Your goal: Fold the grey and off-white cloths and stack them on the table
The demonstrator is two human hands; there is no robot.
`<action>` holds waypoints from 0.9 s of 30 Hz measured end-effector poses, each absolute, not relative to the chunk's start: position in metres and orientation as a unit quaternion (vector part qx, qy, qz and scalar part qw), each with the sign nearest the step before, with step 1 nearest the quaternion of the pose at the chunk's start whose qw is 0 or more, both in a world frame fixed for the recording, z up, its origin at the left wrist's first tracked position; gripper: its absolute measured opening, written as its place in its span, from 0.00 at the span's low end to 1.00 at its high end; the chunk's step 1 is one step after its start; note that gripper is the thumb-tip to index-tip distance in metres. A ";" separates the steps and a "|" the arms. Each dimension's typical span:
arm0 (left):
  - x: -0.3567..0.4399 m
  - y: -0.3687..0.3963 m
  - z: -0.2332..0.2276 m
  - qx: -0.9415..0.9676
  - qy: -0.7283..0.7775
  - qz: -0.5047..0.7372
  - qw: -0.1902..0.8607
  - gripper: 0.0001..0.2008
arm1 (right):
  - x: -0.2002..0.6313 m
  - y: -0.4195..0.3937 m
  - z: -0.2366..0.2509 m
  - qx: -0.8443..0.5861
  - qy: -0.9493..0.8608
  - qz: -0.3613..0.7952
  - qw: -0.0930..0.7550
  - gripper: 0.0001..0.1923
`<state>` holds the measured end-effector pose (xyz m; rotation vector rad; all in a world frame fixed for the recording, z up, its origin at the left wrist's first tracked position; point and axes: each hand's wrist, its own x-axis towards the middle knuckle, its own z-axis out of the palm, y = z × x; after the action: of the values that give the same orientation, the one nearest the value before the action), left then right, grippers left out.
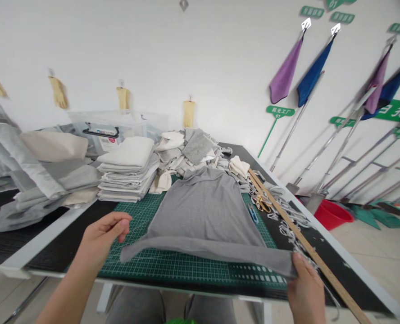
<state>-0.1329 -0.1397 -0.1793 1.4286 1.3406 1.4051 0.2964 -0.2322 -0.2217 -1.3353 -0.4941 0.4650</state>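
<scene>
A grey piece of knit fabric (206, 209) lies spread on a green cutting mat (152, 267), its near edge turned up into a long band. My right hand (306, 285) pinches the right end of that band between thumb and fingers, at the mat's near right corner. Over the mat's left side, my left hand (105, 234) hovers with curled fingers and nothing visible in them. The band's loose left end lies a little below and to the right of it, not touching.
A folded fabric stack (129, 173) stands at the back left, near a clear plastic box (119, 128). Behind the grey piece rises a heap of scraps (196, 150). Along the right run a wooden ruler (288, 220), yellow-handled scissors (262, 203), a blue cutter (253, 213) and cord.
</scene>
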 end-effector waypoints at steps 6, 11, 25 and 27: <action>-0.093 -0.142 -0.196 0.636 0.511 0.387 0.429 0.10 | 0.305 -0.213 -0.241 -0.747 -0.407 0.186 0.491 0.13; -0.040 -0.177 -0.212 0.831 0.420 0.203 0.303 0.12 | 0.304 -0.201 -0.258 -0.811 -0.496 0.041 0.309 0.15; -0.025 -0.205 -0.265 0.907 0.330 0.261 0.005 0.10 | 0.266 -0.232 -0.253 -0.664 -0.732 -0.071 0.135 0.22; -0.026 -0.204 -0.264 0.890 0.350 0.293 0.001 0.13 | 0.267 -0.231 -0.256 -0.657 -0.738 -0.052 0.145 0.18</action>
<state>-0.0260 -0.2041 -0.2638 2.7932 1.0984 0.9209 0.2670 -0.2311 -0.2563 -1.8921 -2.1271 -0.1501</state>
